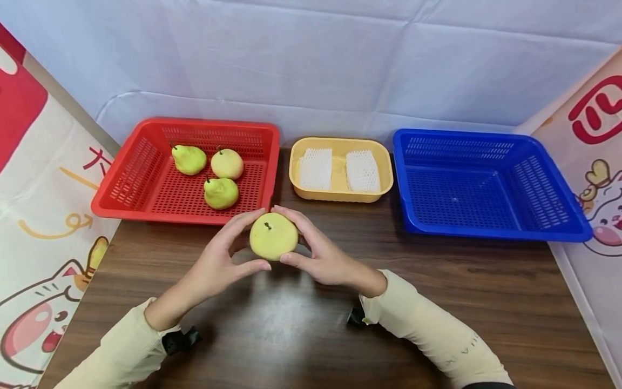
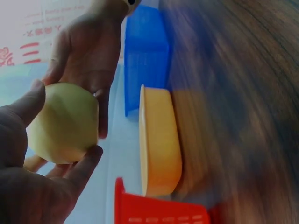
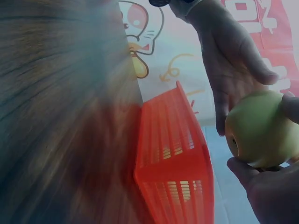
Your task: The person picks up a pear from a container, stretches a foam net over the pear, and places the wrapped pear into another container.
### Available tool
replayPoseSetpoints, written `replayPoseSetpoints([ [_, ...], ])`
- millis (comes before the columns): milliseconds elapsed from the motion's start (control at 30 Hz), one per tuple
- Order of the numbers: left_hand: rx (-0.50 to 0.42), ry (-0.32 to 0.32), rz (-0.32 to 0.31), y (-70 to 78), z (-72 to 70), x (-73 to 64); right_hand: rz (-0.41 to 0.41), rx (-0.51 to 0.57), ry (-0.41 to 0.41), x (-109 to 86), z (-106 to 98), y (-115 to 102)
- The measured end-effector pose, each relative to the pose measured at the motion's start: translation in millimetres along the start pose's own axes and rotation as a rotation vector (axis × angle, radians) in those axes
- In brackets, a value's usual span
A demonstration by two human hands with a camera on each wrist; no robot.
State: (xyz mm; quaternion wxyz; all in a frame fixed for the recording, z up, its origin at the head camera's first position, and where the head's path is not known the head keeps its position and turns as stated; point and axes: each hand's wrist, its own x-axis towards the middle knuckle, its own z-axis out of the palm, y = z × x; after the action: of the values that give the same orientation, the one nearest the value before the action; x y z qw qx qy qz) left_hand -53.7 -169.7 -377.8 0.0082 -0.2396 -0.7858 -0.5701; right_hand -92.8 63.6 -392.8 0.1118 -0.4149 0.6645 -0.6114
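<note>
Closest to us, the left sleeve (image 1: 121, 346) and right sleeve (image 1: 423, 324) are coming in over the near edge of the worktop (image 1: 437, 281). Beyond them we are seeing the left hand (image 1: 218, 265) and right hand (image 1: 323, 259) gripping one round yellow-green fruit (image 1: 274, 240) from opposite sides, fingers curving around it. The wrist views are showing it off the surface, near the red basket's near right corner. We are judging the step in hand to be this two-handed hold of a single fruit.

Farther off, the red basket (image 1: 165, 218) is occupying the far left corner, carrying two bumpy pears (image 1: 189, 160) (image 1: 221, 193) and a rounder fruit (image 1: 227, 163). Midway along the far edge, the yellow tray (image 1: 340, 195) is holding two white foam nets (image 1: 315, 169) (image 1: 363, 170), one toward each end. The blue basket (image 1: 495, 235) is taking the far right corner.

We are reckoning that the next move is calling for an even, gentle grip; reaching for a net would be leaving one hand to support the fruit alone.
</note>
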Motion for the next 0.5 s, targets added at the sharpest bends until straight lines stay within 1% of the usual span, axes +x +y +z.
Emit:
replayPoseSetpoints([
  [133,-0.007,-0.014,0.012,-0.4,9.9,6.1,0.023,-0.017,0.010,-10.6,-9.2,-2.9],
  [367,0.000,-0.046,-0.002,-2.1,30.2,18.2,0.070,-0.072,0.019,-31.1,-25.3,-5.2],
  [500,0.018,-0.074,0.022,-2.7,44.8,25.3,0.095,-0.127,0.018,-44.6,-35.5,-6.5],
])
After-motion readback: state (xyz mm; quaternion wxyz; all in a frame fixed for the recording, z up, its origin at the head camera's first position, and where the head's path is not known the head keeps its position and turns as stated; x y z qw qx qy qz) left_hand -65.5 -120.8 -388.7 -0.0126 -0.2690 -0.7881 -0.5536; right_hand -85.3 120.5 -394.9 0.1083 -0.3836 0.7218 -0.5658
